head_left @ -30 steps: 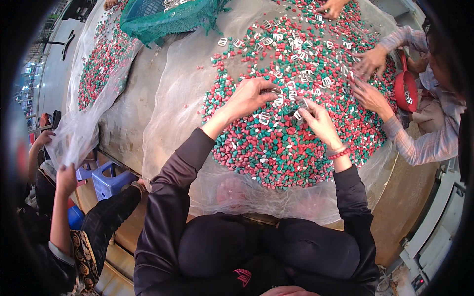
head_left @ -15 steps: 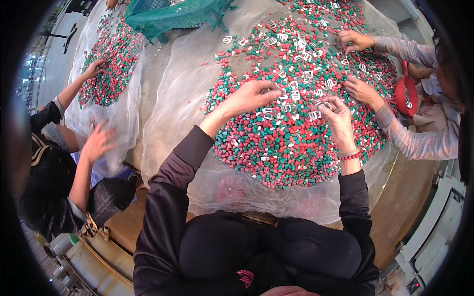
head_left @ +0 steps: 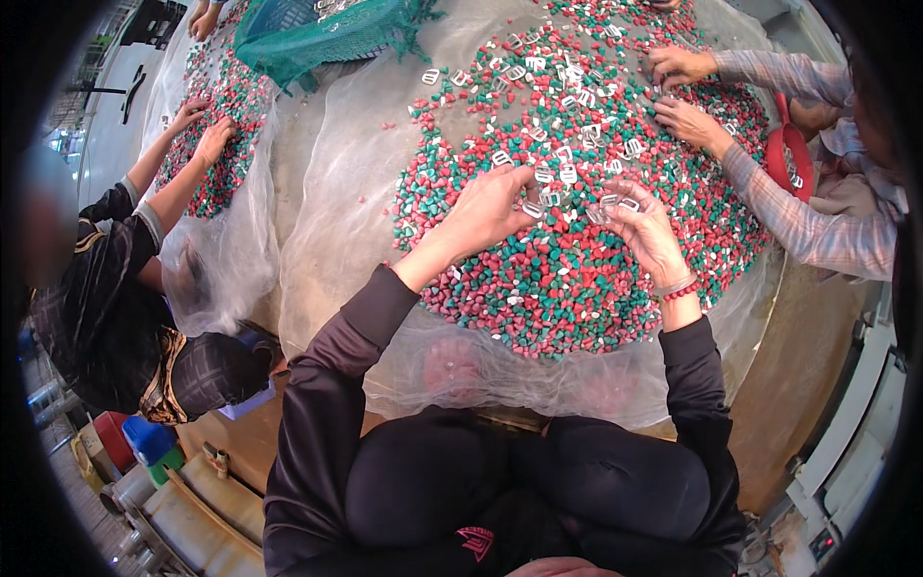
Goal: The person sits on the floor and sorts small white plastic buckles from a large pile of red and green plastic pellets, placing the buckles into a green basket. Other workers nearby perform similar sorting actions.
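Note:
A pile of small red, green and white cone-like pieces lies in front of me, with several silver slide buckles scattered over it. Over the middle of the pile, my left hand has its fingers bent in a pinch on a small silver slide buckle. To its right, my right hand, with a red bead bracelet at the wrist, holds silver slide buckles between thumb and fingers. Its palm side is partly hidden.
Across at the right, a co-worker's hands reach into the pile near a red basket. At the left another co-worker's hands touch a second pile. A green mesh-draped basket stands at the back. White netting lies under the pieces.
My left hand has come slightly nearer with its fingers pinched, and my right hand has shifted a little left and nearer. The left co-worker's blurred hand has moved onto the second pile.

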`<act>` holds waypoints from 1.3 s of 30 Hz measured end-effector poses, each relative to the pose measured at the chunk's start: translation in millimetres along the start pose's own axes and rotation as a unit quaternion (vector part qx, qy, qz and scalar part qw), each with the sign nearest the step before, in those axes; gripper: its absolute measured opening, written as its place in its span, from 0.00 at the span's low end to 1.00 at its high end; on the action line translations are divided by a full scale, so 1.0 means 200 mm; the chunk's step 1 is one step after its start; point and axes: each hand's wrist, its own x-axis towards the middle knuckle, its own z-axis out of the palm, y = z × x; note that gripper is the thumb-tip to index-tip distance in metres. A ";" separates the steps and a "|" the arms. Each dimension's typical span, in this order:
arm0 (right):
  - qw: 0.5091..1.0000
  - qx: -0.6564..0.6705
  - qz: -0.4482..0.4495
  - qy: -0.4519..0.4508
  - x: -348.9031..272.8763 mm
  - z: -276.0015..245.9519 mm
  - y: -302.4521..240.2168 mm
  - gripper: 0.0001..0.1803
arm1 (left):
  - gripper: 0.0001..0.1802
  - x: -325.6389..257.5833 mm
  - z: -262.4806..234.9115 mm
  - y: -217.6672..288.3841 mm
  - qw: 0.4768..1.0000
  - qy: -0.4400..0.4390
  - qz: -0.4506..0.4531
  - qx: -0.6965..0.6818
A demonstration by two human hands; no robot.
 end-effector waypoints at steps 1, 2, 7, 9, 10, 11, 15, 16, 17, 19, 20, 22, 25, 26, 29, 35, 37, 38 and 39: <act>1.000 -0.004 -0.001 0.015 0.01 0.00 0.01 0.18 | 0.20 0.01 -0.01 0.03 0.999 -0.020 -0.024 -0.024; 1.000 -0.011 -0.003 0.029 0.01 0.00 0.02 0.17 | 0.21 0.01 -0.02 0.06 0.998 -0.025 -0.029 -0.052; 0.993 -0.085 -0.030 0.081 0.04 0.00 0.05 0.13 | 0.26 0.02 -0.03 0.13 0.989 -0.093 -0.099 -0.052; 0.993 -0.067 -0.026 0.089 0.03 0.00 0.05 0.12 | 0.30 0.01 -0.03 0.13 0.984 -0.102 -0.099 -0.110; 0.994 -0.046 -0.023 0.092 0.03 0.00 0.05 0.12 | 0.33 0.00 -0.04 0.12 0.988 -0.116 -0.079 -0.063; 0.995 -0.025 -0.026 0.096 0.03 0.00 0.04 0.12 | 0.33 -0.01 -0.03 0.11 0.987 -0.124 -0.080 -0.061; 0.989 0.141 0.016 0.046 0.00 0.02 0.03 0.11 | 0.25 -0.03 0.01 0.07 0.996 -0.090 0.000 -0.027; 0.989 0.146 0.010 0.028 0.00 0.03 0.02 0.12 | 0.23 -0.03 0.01 0.06 0.998 -0.060 0.028 0.003; 0.988 0.156 0.014 0.006 0.00 0.04 0.02 0.12 | 0.22 -0.03 0.02 0.05 0.997 -0.054 0.039 0.034; 0.994 0.112 -0.003 0.020 0.00 0.07 0.01 0.14 | 0.20 -0.02 0.02 0.03 0.984 -0.097 -0.053 -0.142; 0.995 0.096 -0.013 0.017 -0.01 0.09 0.01 0.14 | 0.19 -0.02 0.01 0.03 0.954 -0.143 -0.107 -0.241; 0.997 0.069 -0.038 0.013 -0.03 0.14 0.00 0.13 | 0.19 -0.01 0.01 0.04 0.870 -0.193 -0.194 -0.410; 0.994 -0.096 -0.057 -0.012 -0.07 0.21 0.01 0.10 | 0.22 -0.01 0.02 0.07 0.853 -0.201 -0.202 -0.438; 0.985 -0.159 -0.067 -0.018 -0.08 0.24 0.00 0.08 | 0.23 -0.01 0.03 0.08 0.824 -0.206 -0.208 -0.485; 0.908 -0.369 -0.200 -0.003 -0.11 0.28 -0.01 0.07 | 0.23 -0.03 0.04 0.11 0.862 -0.178 -0.184 -0.437; 0.878 -0.438 -0.184 -0.060 -0.13 0.31 0.01 0.08 | 0.21 -0.06 0.04 0.11 0.878 -0.241 -0.181 -0.371; 0.878 -0.428 -0.212 -0.040 -0.14 0.32 0.02 0.08 | 0.20 -0.06 0.03 0.10 0.875 -0.244 -0.170 -0.381; 0.885 -0.410 -0.221 -0.024 -0.14 0.32 0.02 0.08 | 0.20 -0.05 0.03 0.09 0.863 -0.219 -0.176 -0.419; 0.892 -0.391 -0.229 -0.009 -0.13 0.32 0.03 0.08 | 0.21 -0.04 0.03 0.09 0.846 -0.203 -0.190 -0.456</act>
